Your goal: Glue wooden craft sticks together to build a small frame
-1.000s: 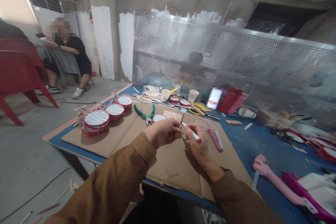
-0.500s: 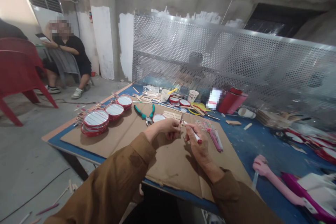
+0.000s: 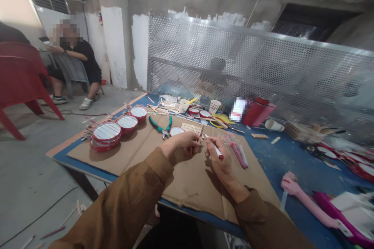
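Above the cardboard sheet (image 3: 193, 186), my left hand (image 3: 189, 143) pinches a small thin wooden stick (image 3: 201, 133), which stands upright and looks reddish on its side. Held like a pen in my right hand (image 3: 220, 159) is a white marker (image 3: 217, 151) with a red end; its tip points at the stick, and whether they touch I cannot tell. Just behind my left hand lies a small round red-rimmed drum (image 3: 177, 131), partly covered by it. Green-handled pliers (image 3: 161, 126) rest beside that drum. A few pale sticks (image 3: 192, 127) lie beyond my hands.
Stacked red-rimmed drums (image 3: 106, 131) stand at the left. Paper cups (image 3: 215, 106), loose sticks and a phone (image 3: 238, 109) line the back, near a red bottle (image 3: 256, 112). Pink pens (image 3: 240, 155) lie right of my hand; a pink glue gun (image 3: 309, 206) is at the far right.
The marker's red end has shifted very slightly left in my right hand. My left hand and the stick keep their place. The seated person in the background has moved a little.
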A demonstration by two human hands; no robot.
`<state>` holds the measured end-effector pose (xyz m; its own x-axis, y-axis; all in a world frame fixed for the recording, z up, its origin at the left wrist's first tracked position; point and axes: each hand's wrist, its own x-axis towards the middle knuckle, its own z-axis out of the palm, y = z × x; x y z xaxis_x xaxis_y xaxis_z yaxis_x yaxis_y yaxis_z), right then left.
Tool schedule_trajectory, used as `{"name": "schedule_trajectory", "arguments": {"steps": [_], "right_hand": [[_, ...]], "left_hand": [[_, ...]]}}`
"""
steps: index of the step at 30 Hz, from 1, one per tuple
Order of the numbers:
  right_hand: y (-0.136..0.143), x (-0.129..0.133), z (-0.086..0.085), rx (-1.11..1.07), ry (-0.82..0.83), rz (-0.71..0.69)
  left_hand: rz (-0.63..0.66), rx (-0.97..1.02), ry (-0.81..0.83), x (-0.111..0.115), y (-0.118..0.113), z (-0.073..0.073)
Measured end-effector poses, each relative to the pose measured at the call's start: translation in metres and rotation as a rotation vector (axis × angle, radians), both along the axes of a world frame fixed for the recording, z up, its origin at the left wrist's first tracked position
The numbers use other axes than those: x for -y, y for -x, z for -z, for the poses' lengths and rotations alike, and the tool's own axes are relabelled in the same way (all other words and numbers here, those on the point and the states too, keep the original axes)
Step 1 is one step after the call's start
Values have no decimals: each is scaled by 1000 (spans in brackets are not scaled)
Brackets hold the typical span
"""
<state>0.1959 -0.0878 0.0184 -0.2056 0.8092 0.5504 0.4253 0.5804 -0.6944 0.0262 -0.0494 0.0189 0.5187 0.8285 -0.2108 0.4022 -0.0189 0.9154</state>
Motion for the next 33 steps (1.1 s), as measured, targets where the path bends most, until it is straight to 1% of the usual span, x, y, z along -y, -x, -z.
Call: {"name": "schedule_trajectory", "arguments": {"steps": [3,7,14,17,24,29,33], "right_hand": [[0,-1,1,-3,-1,-13],[0,-1,3,-7,-1,-13],[0,2,0,3,18,-19],[1,2,-1,-11,28,-27],[3,0,2,-164,75,7],[1,-2,4,-132,-16,35],[0,0,2,-94,-17,30]], "left_hand": [[16,7,-13,0,1,1],[-9,15,-3,-1,1,4],[8,-7,11,-3,0,3],[-4,-4,12,-3,0,3],[-4,-8,15,-4,0,6],[6,-6,12,-6,1,7],[12,38,-9,-6,2,8]]}}
